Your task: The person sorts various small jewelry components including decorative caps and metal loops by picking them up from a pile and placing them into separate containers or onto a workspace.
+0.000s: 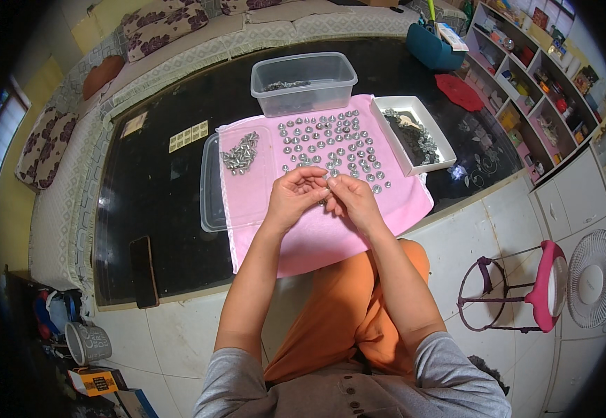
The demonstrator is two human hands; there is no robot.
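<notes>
My left hand (pixel 299 196) and my right hand (pixel 354 198) meet over a pink cloth (pixel 313 237), thumbs and fingertips pinched together around a small part (pixel 326 178). Fingers hide most of that part. Just beyond them, small round-headed metal fasteners (pixel 338 138) stand in loose rows on the cloth. To the left, a pile of small metal screws or rivets (pixel 241 154) lies on the cloth, over a clear plastic lid (pixel 210 211). At the right edge is an open white box (pixel 429 166) containing clear and metallic pieces (pixel 428 146).
A clear plastic tub (pixel 311 102) holding some metal parts stands behind the cloth on the black tabletop (pixel 177 219). A phone (pixel 144 271) lies near the front left edge, below a sheet of labels (pixel 188 137). A pink stool (pixel 543 287) and a fan (pixel 594 279) are at right.
</notes>
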